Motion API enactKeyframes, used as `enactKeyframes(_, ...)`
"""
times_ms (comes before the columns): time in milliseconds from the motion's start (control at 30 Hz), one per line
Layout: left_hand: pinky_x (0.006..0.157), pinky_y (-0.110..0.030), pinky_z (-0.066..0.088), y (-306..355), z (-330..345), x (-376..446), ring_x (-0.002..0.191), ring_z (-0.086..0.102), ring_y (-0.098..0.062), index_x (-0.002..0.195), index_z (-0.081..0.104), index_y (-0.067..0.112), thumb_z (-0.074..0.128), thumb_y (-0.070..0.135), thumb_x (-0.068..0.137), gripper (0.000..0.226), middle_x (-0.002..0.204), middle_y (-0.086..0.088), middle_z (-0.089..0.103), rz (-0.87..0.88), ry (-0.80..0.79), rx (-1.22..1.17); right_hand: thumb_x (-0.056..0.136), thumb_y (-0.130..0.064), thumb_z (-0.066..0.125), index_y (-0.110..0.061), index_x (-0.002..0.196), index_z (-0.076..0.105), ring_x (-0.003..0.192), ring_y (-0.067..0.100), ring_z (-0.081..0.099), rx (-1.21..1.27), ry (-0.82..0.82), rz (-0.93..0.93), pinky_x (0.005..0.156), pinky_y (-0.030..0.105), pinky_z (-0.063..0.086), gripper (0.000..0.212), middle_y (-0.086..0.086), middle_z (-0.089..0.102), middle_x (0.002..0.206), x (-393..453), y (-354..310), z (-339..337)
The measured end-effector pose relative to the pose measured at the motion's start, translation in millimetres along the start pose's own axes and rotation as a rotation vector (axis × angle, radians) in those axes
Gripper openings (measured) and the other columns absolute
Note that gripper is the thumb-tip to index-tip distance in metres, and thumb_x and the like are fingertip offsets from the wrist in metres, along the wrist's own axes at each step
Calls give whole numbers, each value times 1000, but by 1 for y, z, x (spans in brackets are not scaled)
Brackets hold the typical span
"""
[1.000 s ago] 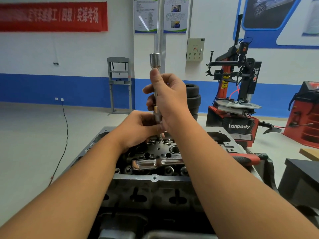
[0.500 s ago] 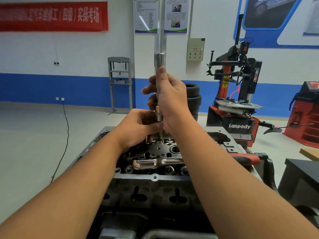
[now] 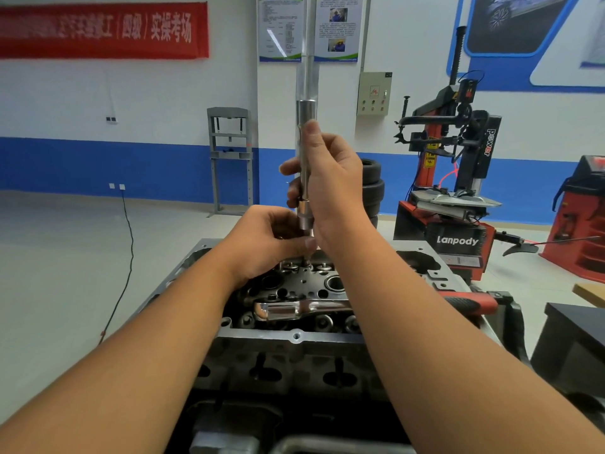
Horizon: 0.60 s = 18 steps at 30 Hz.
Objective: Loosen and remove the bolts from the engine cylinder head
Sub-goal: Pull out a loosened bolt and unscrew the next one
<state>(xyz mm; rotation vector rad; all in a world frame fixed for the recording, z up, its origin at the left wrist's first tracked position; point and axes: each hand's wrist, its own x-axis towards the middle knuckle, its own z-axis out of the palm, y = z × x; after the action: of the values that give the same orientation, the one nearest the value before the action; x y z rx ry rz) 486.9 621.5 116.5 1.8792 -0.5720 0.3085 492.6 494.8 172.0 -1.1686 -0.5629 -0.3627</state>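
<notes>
The engine cylinder head lies in front of me, dark and oily on top, with several valve and bolt holes. My right hand grips a long chrome socket extension held upright above the head's far side. Its lower socket end sits just above a thin bolt that stands in the head. My left hand curls around the bolt's upper part, thumb beside the socket. The bolt's top is hidden by my fingers.
A chrome ratchet wrench with a red and black handle lies across the head. A red tyre changer stands at the back right, stacked tyres behind my hands, a dark bench at the right.
My right hand has shifted the extension slightly to the right and upright, its top now in line with the wall pipe. My left hand stays at the bolt.
</notes>
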Motion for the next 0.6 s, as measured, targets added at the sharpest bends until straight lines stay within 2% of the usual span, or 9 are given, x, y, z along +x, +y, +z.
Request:
enactKeyframes(33, 93, -49, 61, 0, 0, 0, 96, 77, -26, 103, 77, 10, 85, 27, 78, 31, 99, -8, 80, -6, 11, 3, 100, -42, 67, -14, 94, 58, 45, 18, 51, -2, 6, -8, 43, 28, 47, 30, 5, 70, 71, 0, 0, 0)
enactKeyframes(100, 83, -42, 62, 0, 0, 0, 87, 77, -20, 103, 78, 13, 83, 30, 80, 29, 97, -7, 80, -18, -7, -14, 98, -40, 70, -13, 92, 57, 45, 18, 51, -20, 18, -25, 44, 28, 47, 31, 5, 70, 72, 0, 1, 0)
enactKeyframes(200, 65, -26, 56, -1, 0, 0, 72, 72, -8, 105, 79, 15, 74, 15, 95, 11, 95, -3, 81, -23, -55, -27, 102, -43, 62, -11, 90, 59, 44, 18, 52, -49, 18, -42, 42, 26, 45, 34, 6, 71, 72, 0, 1, 0)
enactKeyframes(233, 67, -28, 57, -2, 0, 0, 75, 73, -9, 107, 78, 13, 74, 12, 95, 12, 97, -4, 81, -17, -47, -18, 104, -44, 58, -11, 90, 59, 44, 18, 52, -56, 10, -43, 42, 26, 45, 36, 6, 72, 72, 0, 1, 1)
enactKeyframes(333, 91, -48, 60, -1, 0, 0, 96, 77, -25, 108, 77, 11, 84, 22, 83, 28, 102, -8, 80, 3, -10, 17, 107, -46, 51, -10, 91, 63, 45, 19, 53, -54, -14, -30, 43, 28, 47, 40, 6, 71, 72, 0, 1, 1)
enactKeyframes(400, 93, -49, 60, 1, 1, 0, 97, 77, -26, 104, 78, 14, 86, 33, 73, 37, 100, -7, 80, -11, 10, 22, 103, -44, 60, -12, 91, 61, 46, 18, 54, -45, -18, -36, 44, 30, 49, 34, 4, 70, 71, -1, 0, 0)
enactKeyframes(467, 79, -34, 62, -1, -1, 1, 84, 77, -17, 100, 80, 19, 83, 31, 78, 25, 94, -3, 80, -7, -25, -22, 98, -40, 70, -12, 90, 59, 47, 19, 54, -45, -9, -41, 45, 31, 51, 31, 3, 69, 70, -2, 0, 0)
enactKeyframes(533, 63, -22, 56, -2, -1, 0, 69, 71, -7, 95, 82, 25, 77, 20, 90, 8, 89, 1, 79, 3, -69, -51, 99, -39, 70, -11, 87, 59, 46, 19, 53, -29, -2, -29, 45, 30, 49, 32, 4, 68, 69, -2, -1, 0)
enactKeyframes(600, 59, -20, 53, -3, -1, 0, 65, 69, -4, 96, 81, 23, 71, 11, 97, 16, 87, 2, 79, 5, -73, -31, 103, -40, 62, -9, 87, 59, 45, 19, 51, -5, 18, -6, 43, 28, 47, 35, 6, 68, 68, -1, -1, 1)
